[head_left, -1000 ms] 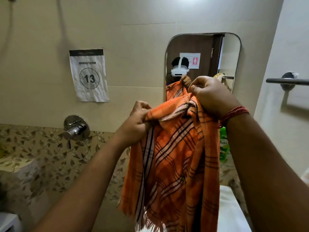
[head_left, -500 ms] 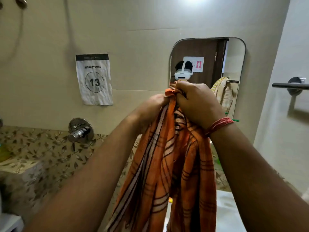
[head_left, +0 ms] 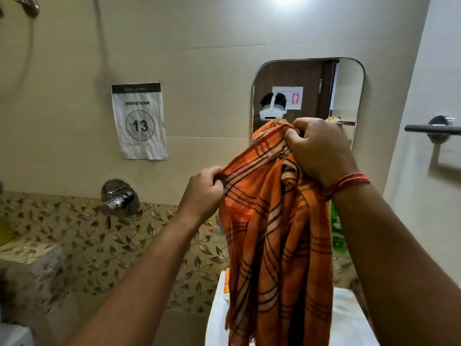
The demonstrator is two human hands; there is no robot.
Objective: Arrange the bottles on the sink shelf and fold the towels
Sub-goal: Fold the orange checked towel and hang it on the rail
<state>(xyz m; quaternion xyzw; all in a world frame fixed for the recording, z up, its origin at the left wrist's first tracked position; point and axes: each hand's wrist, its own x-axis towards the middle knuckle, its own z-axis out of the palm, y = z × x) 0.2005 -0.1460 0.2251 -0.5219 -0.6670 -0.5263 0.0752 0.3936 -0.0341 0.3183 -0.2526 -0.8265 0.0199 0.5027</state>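
On the tiled wall we see a paper sign [head_left: 139, 121] marked "WORKSTATION 13", a chrome mixer valve [head_left: 119, 198] below it, a rounded mirror [head_left: 346, 96], and a towel bar [head_left: 432, 128] at right.

towel [head_left: 274, 233] before mirror [head_left: 349, 96] | sign [head_left: 139, 121] left | rail [head_left: 431, 128] right

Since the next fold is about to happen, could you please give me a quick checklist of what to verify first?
1. Left hand pinches the orange checked towel at its top edge: ok.
2. Right hand grips the top edge: ok.
3. Top edge level: not ok, left side lower.
4. Towel spread flat: not ok, bunched in folds.
5. Lower fringe clear of the white sink: cannot tell.
6. Green bottle upright behind towel: cannot tell, mostly hidden.
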